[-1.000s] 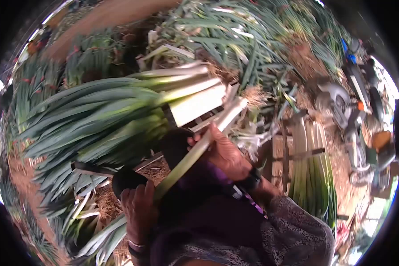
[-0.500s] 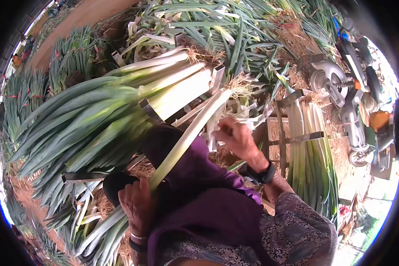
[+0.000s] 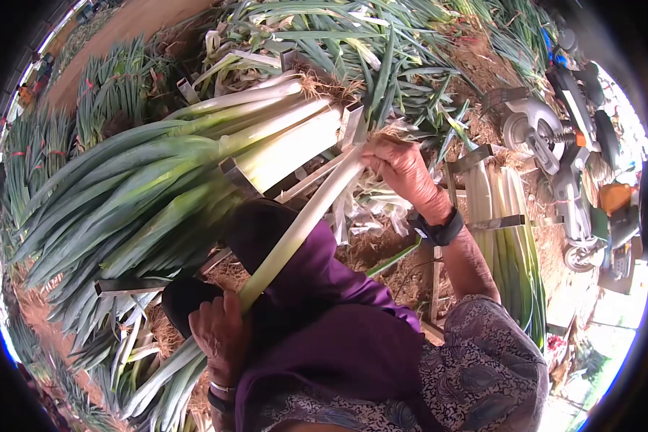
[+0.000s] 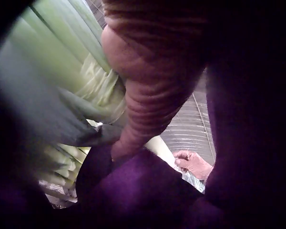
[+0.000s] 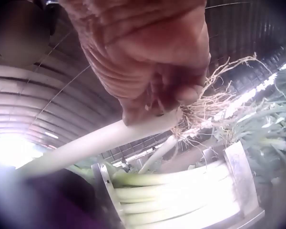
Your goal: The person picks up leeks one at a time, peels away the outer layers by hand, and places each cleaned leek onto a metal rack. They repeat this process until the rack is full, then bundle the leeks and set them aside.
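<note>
One long leek (image 3: 295, 234) lies slanted across my purple-clad lap. My left hand (image 3: 222, 327) grips its lower green part; in the left wrist view the thumb (image 4: 143, 105) presses against the green leaves (image 4: 62, 71). My right hand (image 3: 396, 160) is curled round the white root end, and the right wrist view shows its fingers (image 5: 152, 71) closed on the stalk (image 5: 95, 143) just behind the stringy roots (image 5: 207, 105). Right behind this leek lies a big bundle of leeks (image 3: 194, 165) in a metal frame (image 3: 353, 126).
A second framed bundle of leeks (image 3: 507, 237) lies at the right. Beyond it stands a small motor vehicle (image 3: 554, 144). Loose leeks and trimmings (image 3: 353, 43) cover the earth at the back, more greens (image 3: 115, 86) at the left. Peelings (image 3: 371, 209) lie under my right hand.
My right hand left the middle of the stalk, drew away to the right, then rose to grip the root end. The left hand kept its grip low on the leek.
</note>
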The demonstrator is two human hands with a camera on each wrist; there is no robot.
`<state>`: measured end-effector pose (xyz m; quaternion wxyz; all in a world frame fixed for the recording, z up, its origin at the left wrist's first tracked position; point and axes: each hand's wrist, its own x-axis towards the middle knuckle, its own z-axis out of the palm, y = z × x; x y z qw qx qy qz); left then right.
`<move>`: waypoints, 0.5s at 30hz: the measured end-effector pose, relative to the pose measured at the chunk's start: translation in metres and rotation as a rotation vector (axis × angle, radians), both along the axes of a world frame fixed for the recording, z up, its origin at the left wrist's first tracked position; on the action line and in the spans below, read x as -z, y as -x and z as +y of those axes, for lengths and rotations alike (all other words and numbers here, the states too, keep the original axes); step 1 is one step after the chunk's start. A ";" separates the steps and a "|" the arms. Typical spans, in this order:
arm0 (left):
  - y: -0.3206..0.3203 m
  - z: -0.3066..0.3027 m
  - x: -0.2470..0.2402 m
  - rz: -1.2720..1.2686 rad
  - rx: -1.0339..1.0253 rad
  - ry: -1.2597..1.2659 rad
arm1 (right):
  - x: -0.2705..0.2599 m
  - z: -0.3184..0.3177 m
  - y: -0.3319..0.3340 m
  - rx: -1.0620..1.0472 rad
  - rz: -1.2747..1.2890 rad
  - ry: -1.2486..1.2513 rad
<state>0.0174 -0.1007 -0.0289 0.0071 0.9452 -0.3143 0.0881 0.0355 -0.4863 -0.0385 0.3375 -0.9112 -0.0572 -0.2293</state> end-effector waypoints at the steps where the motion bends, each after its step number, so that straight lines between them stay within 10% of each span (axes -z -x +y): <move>1: 0.000 0.000 0.001 -0.008 -0.002 0.005 | 0.006 -0.005 -0.004 -0.007 -0.012 -0.062; 9: 0.001 0.001 0.001 0.031 -0.059 -0.052 | 0.075 -0.133 -0.012 0.816 -0.066 -0.249; 15: -0.002 -0.006 -0.008 0.056 -0.044 -0.054 | 0.102 -0.122 0.032 0.613 0.805 -0.036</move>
